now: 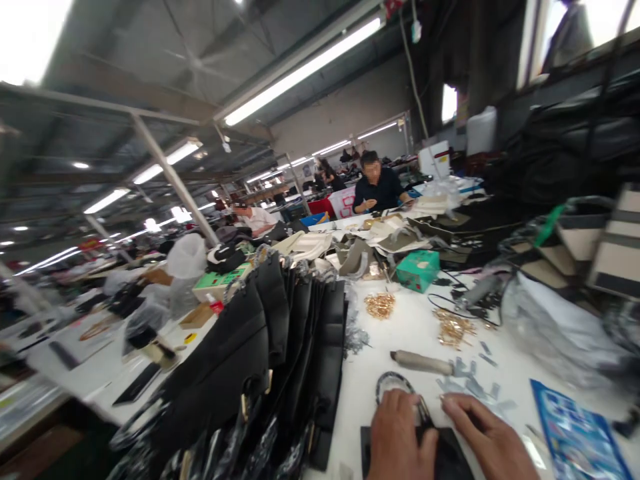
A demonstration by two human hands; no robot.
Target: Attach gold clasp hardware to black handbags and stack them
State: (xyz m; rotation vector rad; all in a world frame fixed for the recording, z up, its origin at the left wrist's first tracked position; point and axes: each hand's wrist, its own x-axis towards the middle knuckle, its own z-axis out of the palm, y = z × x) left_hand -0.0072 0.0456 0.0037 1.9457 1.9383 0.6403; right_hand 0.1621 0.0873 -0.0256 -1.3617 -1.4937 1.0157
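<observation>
At the lower right of the table lies a black leather-like panel (453, 457), with a looped handle (391, 381) in clear wrap at its far side. My left hand (400, 437) is closed over the panel and the base of the loop, its fingers bent down and its thumb pressed alongside. To the right, my right hand (493, 437) has its fingers curled together close to the panel's edge. Something tiny may sit at its fingertips, too small to make out. Beside my left hand stands a thick row of black bag pieces (280, 333) with plastic-wrapped handles.
Beyond my hands lie a wrapped rod-shaped tool (423, 362), grey metal strips (470, 383) and gold fittings in piles (380, 305). A green box (418, 271) stands farther back. At right are a blue packet (580, 433) and clear plastic (555, 327). A co-worker (380, 187) sits across.
</observation>
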